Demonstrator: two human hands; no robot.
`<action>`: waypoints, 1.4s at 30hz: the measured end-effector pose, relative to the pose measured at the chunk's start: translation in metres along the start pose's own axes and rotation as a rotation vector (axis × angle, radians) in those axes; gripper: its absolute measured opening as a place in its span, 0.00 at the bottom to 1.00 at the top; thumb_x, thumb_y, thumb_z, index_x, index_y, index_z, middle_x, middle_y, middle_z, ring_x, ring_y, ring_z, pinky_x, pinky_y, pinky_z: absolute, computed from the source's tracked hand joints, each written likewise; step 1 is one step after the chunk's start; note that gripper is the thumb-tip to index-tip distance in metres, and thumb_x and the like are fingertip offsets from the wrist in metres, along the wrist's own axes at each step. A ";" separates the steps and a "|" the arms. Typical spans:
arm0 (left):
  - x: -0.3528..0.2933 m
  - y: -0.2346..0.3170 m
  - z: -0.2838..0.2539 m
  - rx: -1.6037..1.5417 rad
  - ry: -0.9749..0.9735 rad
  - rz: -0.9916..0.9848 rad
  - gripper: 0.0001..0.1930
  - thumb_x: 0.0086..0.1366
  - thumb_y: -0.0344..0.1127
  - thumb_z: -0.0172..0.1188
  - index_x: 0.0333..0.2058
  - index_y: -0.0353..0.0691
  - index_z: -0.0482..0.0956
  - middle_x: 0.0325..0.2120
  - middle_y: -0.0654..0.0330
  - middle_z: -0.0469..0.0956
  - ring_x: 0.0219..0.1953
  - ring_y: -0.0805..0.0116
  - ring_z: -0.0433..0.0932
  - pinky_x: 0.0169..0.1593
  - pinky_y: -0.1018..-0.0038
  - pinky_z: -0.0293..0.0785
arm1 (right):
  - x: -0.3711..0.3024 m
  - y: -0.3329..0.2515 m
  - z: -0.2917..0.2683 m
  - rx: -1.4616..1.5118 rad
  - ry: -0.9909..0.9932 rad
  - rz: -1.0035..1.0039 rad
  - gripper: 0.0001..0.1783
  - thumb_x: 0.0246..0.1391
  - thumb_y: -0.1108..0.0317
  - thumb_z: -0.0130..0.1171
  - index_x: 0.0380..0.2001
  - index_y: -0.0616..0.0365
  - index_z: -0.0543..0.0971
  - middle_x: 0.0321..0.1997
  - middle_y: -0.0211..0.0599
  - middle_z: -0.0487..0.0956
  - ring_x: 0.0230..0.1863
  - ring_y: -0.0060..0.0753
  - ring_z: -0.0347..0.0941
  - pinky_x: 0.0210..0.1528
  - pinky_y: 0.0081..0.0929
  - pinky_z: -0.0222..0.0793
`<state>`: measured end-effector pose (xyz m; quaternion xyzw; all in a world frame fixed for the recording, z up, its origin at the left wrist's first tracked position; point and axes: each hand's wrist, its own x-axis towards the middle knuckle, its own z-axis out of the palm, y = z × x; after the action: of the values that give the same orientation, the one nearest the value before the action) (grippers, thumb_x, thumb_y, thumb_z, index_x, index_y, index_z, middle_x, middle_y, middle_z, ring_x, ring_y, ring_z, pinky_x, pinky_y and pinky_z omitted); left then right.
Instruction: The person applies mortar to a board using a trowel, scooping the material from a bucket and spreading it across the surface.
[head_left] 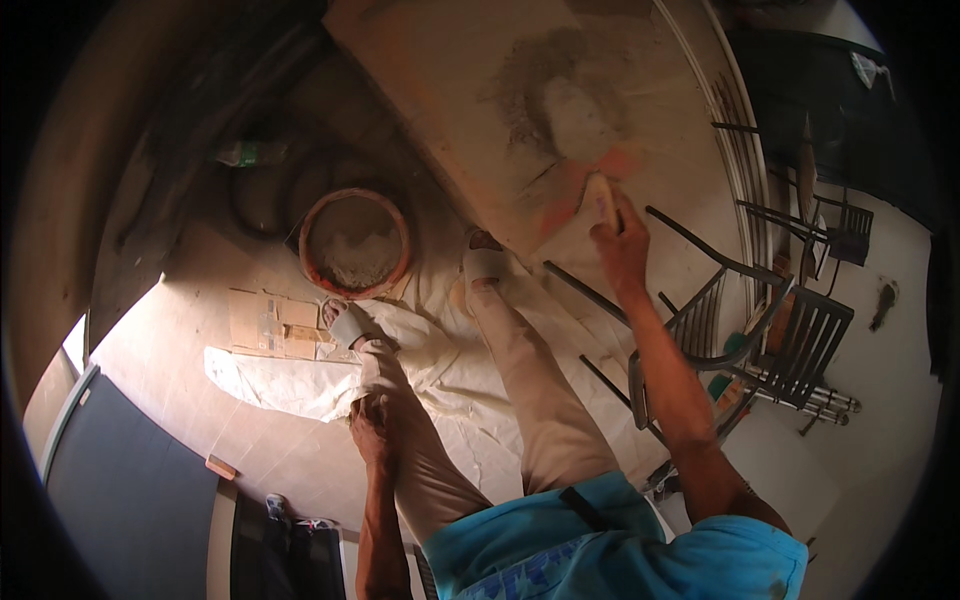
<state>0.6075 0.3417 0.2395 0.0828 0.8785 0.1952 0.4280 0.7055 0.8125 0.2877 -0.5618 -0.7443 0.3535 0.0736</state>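
My right hand (622,245) is closed around a brush (602,200) with a pale, block-like back and a dark edge along its left side. Its working side meets a tan, dusty board-like surface (450,80), beside a reddish smear (560,212). A dark grey patch (570,105) spreads farther up that surface. Down by my left trouser leg (400,400), my left hand (372,430) has its fingers curled in against the cloth; shadow hides what they hold, if anything. An orange-rimmed round tub (408,245) containing grey, powdery material stands ahead of my left foot.
Flattened cardboard (262,322) and a crumpled pale sheet (285,385) lie under and around my feet. Dark slatted chairs (815,325) crowd the right side, close to my right forearm. A plastic bottle (248,153) lies at far left. Another person's shoes (278,508) show at lower left.
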 end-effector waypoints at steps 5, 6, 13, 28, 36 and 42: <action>0.002 0.007 0.001 0.098 0.007 0.050 0.20 0.72 0.49 0.54 0.48 0.36 0.78 0.45 0.44 0.75 0.49 0.40 0.73 0.55 0.52 0.67 | 0.082 0.034 -0.039 -0.338 0.198 -0.264 0.34 0.45 0.72 0.58 0.61 0.57 0.75 0.43 0.56 0.82 0.42 0.55 0.81 0.43 0.38 0.75; 0.001 0.007 0.001 0.105 0.030 0.042 0.21 0.72 0.49 0.54 0.48 0.36 0.78 0.45 0.44 0.75 0.48 0.41 0.73 0.55 0.52 0.67 | 0.096 0.038 -0.041 -0.396 0.207 -0.275 0.34 0.45 0.72 0.59 0.61 0.56 0.75 0.44 0.56 0.82 0.43 0.55 0.80 0.44 0.40 0.75; 0.002 0.026 0.000 0.105 -0.019 0.038 0.21 0.72 0.49 0.52 0.48 0.34 0.79 0.44 0.43 0.76 0.49 0.41 0.73 0.55 0.52 0.66 | 0.157 0.062 -0.060 -0.626 0.258 -0.266 0.35 0.45 0.71 0.61 0.62 0.50 0.73 0.45 0.52 0.83 0.46 0.55 0.80 0.48 0.47 0.75; 0.005 0.039 0.004 0.137 -0.017 0.046 0.22 0.72 0.49 0.52 0.47 0.33 0.79 0.43 0.42 0.77 0.48 0.41 0.73 0.54 0.52 0.67 | 0.185 0.081 -0.057 -0.712 0.163 -0.294 0.38 0.45 0.73 0.61 0.65 0.46 0.72 0.45 0.48 0.83 0.44 0.54 0.81 0.45 0.44 0.77; 0.008 0.029 0.004 0.145 -0.018 0.049 0.19 0.71 0.47 0.53 0.47 0.35 0.80 0.43 0.43 0.77 0.47 0.41 0.74 0.54 0.52 0.67 | 0.162 0.077 -0.043 -0.795 0.178 -0.292 0.42 0.46 0.71 0.64 0.68 0.44 0.68 0.38 0.51 0.80 0.37 0.55 0.81 0.38 0.46 0.78; 0.009 0.053 -0.003 0.131 -0.007 0.026 0.18 0.71 0.45 0.55 0.46 0.35 0.80 0.43 0.44 0.78 0.47 0.41 0.74 0.54 0.52 0.68 | 0.154 0.069 -0.049 -0.805 0.130 -0.295 0.42 0.45 0.73 0.65 0.67 0.44 0.68 0.40 0.49 0.80 0.36 0.55 0.81 0.38 0.46 0.78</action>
<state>0.5985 0.3920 0.2568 0.1229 0.8867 0.1424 0.4223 0.7296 0.9790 0.2379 -0.4542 -0.8891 -0.0152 -0.0550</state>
